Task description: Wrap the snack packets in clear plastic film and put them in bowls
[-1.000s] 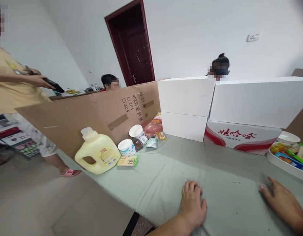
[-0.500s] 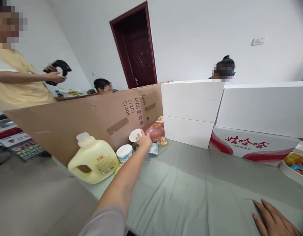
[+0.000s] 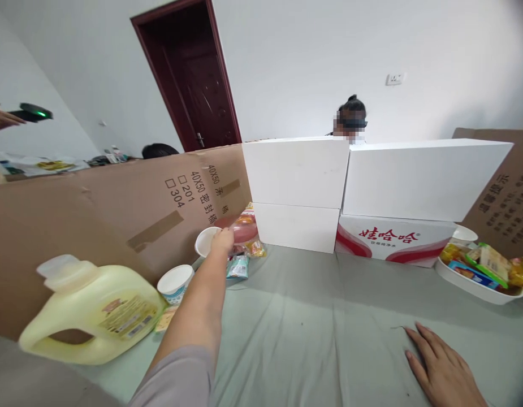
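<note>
My left hand (image 3: 224, 239) is stretched far out and closed on the rim of a white paper cup (image 3: 204, 241) lying tilted against the cardboard sheet (image 3: 95, 209). Right behind the cup lies a pink packet (image 3: 244, 229), with small snack packets (image 3: 238, 265) below it. A second paper cup (image 3: 175, 282) with a blue print stands nearer to me, beside a yellow detergent jug (image 3: 89, 314). My right hand (image 3: 441, 367) rests flat, fingers spread, on the grey-green table cloth (image 3: 312, 316) at the lower right.
White boxes (image 3: 299, 169) and a red-printed carton (image 3: 392, 243) wall off the table's far side. A white tray (image 3: 473, 280) of snack packets sits at the right. A person sits behind the boxes; another person's hand holds a scanner (image 3: 32, 112) at the far left.
My left hand went from resting on the cloth out to the tilted paper cup and took hold of its rim. The view has swung left. My right hand stays flat.
</note>
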Demonstrator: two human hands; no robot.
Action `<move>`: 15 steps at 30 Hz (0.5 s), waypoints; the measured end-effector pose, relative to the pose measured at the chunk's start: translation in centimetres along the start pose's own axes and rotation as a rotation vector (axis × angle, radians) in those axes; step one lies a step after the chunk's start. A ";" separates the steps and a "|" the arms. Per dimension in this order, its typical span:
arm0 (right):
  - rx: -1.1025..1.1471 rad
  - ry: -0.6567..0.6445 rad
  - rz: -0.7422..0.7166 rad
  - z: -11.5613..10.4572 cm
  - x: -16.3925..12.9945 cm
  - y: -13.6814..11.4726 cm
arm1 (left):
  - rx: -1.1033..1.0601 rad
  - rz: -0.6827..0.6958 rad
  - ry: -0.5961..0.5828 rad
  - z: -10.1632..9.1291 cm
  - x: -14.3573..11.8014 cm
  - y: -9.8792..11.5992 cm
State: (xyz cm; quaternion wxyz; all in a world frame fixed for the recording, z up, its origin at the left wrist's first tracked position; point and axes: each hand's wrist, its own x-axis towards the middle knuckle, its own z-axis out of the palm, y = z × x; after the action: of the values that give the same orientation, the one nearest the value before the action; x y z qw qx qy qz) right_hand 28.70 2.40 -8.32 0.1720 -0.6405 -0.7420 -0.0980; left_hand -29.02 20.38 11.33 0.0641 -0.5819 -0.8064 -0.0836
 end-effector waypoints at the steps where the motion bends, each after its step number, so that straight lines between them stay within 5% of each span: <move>1: 0.001 0.008 0.002 -0.1 0.0 -0.1 | 0.028 -0.004 0.021 -0.6 0.0 0.0; 8: -0.009 0.028 -0.004 -1.1 0.5 -0.9 | 0.174 -0.082 0.213 -6.1 -3.0 0.7; 15: -0.015 -0.012 0.033 -2.4 0.9 -2.1 | 0.244 0.218 0.239 -8.4 -16.0 5.2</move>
State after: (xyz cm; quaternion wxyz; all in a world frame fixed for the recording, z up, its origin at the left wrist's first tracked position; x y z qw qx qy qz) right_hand 26.84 1.98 -5.58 0.1641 -0.6544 -0.7317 -0.0969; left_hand -18.97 5.36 16.61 0.2382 -0.6396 -0.7294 -0.0461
